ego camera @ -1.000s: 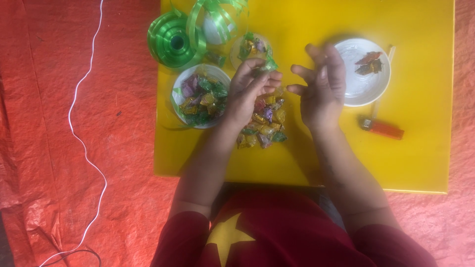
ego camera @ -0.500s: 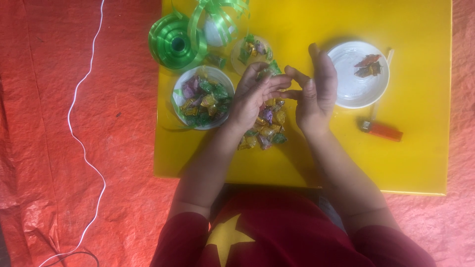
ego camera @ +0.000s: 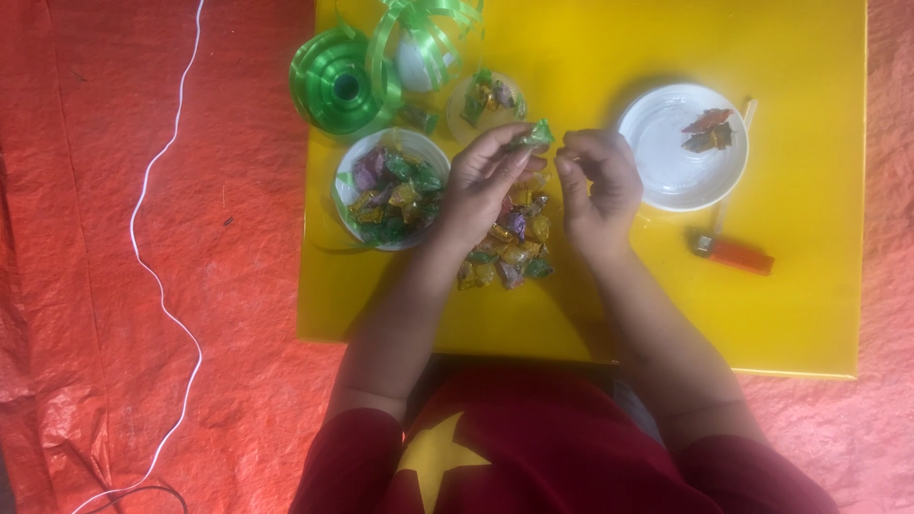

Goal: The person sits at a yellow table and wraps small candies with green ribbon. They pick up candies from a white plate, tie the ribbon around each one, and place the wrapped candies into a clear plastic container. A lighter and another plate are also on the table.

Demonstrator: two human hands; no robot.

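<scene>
At the far left of the frame a thin white cord runs in a wavy line from top to bottom over the red crinkled sheet. To the right of it lies the flat yellow square board, which fills the upper middle and right of the frame. At the board's upper left corner sits a roll of shiny green ribbon, with loose green loops next to it. Just below the roll stands a round white bowl full of wrapped candies in purple, green and gold.

The left hand is just right of this bowl, in the middle of the frame. Its thumb and fingers are pressed together and pinch a small green wrapped candy at its upper tip. Under both hands lies a clear bag with mixed wrapped candies, flat on the board. A second small clear bag of candies lies above the left hand.

The right hand is very near the left one, its fingers curled inward, the fingertips close to the green candy; I cannot tell if they touch it.

Further right stands a round white plate with 2 or 3 small wrappers. Below it, toward the right, lies an orange lighter.
</scene>
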